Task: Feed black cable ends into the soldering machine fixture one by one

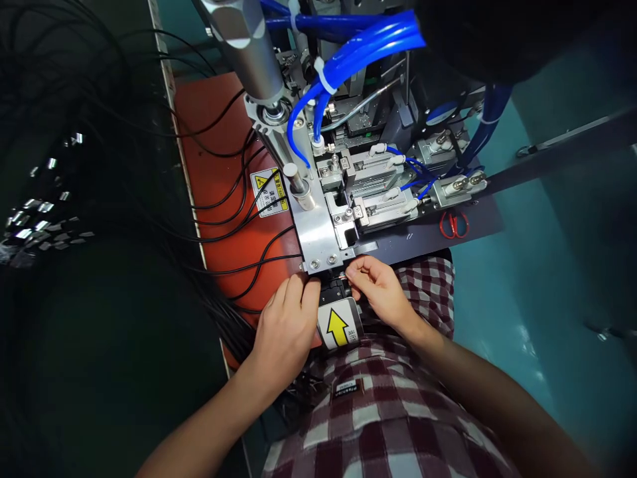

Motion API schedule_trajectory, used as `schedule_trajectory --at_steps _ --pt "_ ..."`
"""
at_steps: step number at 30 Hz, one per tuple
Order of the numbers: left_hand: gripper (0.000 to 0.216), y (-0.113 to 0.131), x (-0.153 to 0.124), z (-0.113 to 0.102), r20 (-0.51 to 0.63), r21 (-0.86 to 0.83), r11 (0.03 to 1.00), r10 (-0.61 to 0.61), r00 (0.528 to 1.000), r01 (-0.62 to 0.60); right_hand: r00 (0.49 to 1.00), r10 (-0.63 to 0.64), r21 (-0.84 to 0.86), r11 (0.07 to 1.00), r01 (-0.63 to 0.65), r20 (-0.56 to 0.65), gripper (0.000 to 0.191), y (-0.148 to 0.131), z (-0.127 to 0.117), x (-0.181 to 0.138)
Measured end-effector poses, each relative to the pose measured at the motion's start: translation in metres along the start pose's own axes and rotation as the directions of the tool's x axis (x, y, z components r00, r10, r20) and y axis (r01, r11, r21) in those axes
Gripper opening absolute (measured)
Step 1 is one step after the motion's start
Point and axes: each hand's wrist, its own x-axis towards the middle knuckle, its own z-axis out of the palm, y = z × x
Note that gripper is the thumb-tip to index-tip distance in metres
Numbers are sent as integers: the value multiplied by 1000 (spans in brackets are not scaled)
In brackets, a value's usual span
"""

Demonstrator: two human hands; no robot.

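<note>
My left hand [287,324] is curled shut at the front edge of a metal machine plate [318,232], its fingertips pressed against a small black fixture [332,291]. My right hand [375,285] pinches something tiny just under the plate's front edge, beside that fixture; I cannot make out what it is. A label with a yellow arrow [339,325] sits just below the fixture, between my two hands. Thin black cables [239,265] run from the left across an orange mat [219,166] towards my left hand.
The machine carries blue air hoses [348,53], a silver cylinder [243,40] and small metal blocks [378,192]. A yellow warning sticker [269,191] lies on the mat. Red-handled scissors [453,224] rest on the dark base at right. Many cables with metal ends [44,219] hang at left.
</note>
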Motion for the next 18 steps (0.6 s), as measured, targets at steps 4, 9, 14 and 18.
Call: schedule_trajectory --at_steps 4,9,14,18 --pt "22 2 0 0 -6 28 1000 0 1000 0 1000 7 -32 999 -7 1 20 2 -2 -1" --pt "22 0 0 0 -4 25 1000 14 1000 -14 1000 11 -28 1000 -11 7 21 4 -3 0" --pt "24 -3 0 0 1 10 1000 30 1000 -30 997 55 98 993 -60 51 24 1 -2 3" --pt "28 -1 -4 -2 7 22 1000 19 1000 -19 985 123 202 969 -145 120 27 -1 -1 6"
